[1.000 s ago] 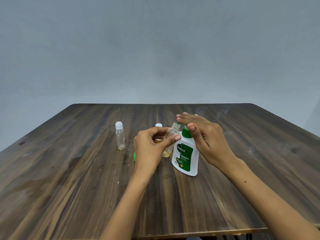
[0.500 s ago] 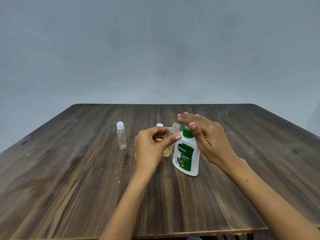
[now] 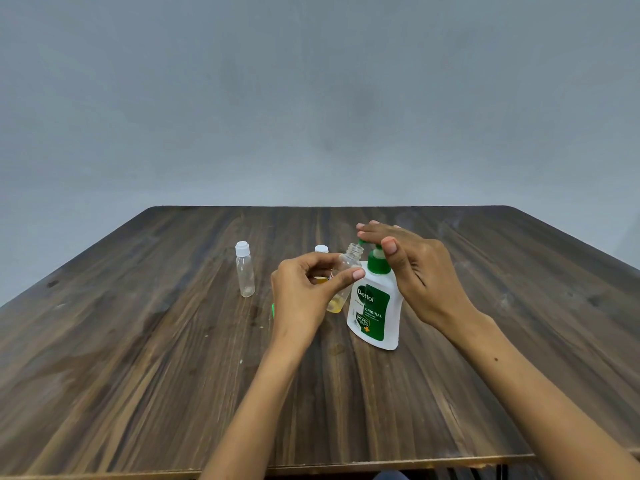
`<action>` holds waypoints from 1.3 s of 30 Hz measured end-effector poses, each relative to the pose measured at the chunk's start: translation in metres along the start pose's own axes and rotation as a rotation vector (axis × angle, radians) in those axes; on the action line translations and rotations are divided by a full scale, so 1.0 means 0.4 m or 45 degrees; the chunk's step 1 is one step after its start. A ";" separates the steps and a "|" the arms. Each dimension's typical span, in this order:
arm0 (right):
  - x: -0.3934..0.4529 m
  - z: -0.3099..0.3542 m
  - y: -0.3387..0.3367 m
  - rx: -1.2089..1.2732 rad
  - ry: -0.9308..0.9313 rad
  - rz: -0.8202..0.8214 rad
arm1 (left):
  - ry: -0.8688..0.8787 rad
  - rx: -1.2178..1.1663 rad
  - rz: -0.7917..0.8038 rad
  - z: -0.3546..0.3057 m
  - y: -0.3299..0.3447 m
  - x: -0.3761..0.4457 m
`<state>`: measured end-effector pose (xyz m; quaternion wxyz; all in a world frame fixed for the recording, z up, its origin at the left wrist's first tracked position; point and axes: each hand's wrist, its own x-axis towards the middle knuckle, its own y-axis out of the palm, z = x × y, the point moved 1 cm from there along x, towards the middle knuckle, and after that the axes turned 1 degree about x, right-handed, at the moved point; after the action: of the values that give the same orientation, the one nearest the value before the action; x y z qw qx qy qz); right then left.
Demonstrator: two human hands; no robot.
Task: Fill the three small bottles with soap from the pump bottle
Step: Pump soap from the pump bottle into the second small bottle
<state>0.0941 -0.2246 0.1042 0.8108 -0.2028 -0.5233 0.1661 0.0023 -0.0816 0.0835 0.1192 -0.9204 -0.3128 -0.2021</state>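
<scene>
A white pump bottle (image 3: 375, 306) with a green label and green pump stands at the table's middle. My right hand (image 3: 415, 271) lies flat over the pump head with straight fingers. My left hand (image 3: 304, 292) pinches an uncapped clear small bottle (image 3: 346, 271), tilted, its mouth right under the pump's spout; yellow soap sits in its bottom. A capped small bottle (image 3: 321, 250) stands behind my left hand, mostly hidden, with yellow soap showing. A third small bottle (image 3: 245, 270), clear with a white cap, stands alone to the left.
The dark wooden table (image 3: 138, 358) reaches a grey wall at the back. A small green thing (image 3: 273, 309) peeks out at the left edge of my left hand.
The pump head has risen a little under my right hand. My left hand and the open bottle stay in place.
</scene>
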 end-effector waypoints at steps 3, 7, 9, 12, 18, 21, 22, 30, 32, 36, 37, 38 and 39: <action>-0.007 -0.002 0.004 0.011 0.007 -0.002 | -0.005 -0.003 -0.009 0.001 -0.001 0.000; 0.001 -0.005 -0.002 -0.022 -0.002 0.009 | -0.014 -0.002 -0.004 0.002 0.000 0.000; 0.003 -0.003 -0.001 -0.025 -0.016 -0.001 | -0.024 0.002 -0.001 0.003 0.001 -0.001; -0.005 -0.001 0.007 0.011 0.000 -0.030 | -0.035 0.001 -0.003 0.006 0.001 0.000; 0.000 -0.005 0.004 0.018 0.003 -0.027 | -0.018 -0.003 0.002 0.004 0.004 0.000; -0.001 -0.005 0.004 0.007 0.000 -0.029 | -0.018 -0.006 0.000 0.003 0.004 -0.003; -0.004 -0.005 0.006 0.016 0.004 -0.034 | -0.022 -0.004 -0.005 0.005 0.003 -0.001; 0.002 -0.007 0.002 -0.015 -0.010 -0.018 | -0.013 0.014 -0.002 0.005 0.008 0.001; 0.001 -0.006 0.004 -0.003 -0.010 -0.029 | -0.004 0.024 -0.009 0.003 0.008 0.003; -0.008 -0.003 0.010 0.013 0.010 -0.032 | -0.005 0.009 -0.022 0.002 0.005 0.007; -0.007 -0.003 0.009 0.014 0.015 -0.029 | -0.006 0.006 -0.022 0.001 0.004 0.007; -0.006 -0.003 0.008 0.010 0.018 -0.027 | -0.009 0.005 -0.020 0.002 0.004 0.007; -0.005 -0.003 0.006 0.001 0.017 -0.026 | -0.012 0.007 -0.017 0.003 0.003 0.006</action>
<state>0.0944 -0.2235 0.1011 0.8161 -0.1982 -0.5197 0.1568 0.0053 -0.0809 0.0837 0.1191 -0.9189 -0.3200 -0.1975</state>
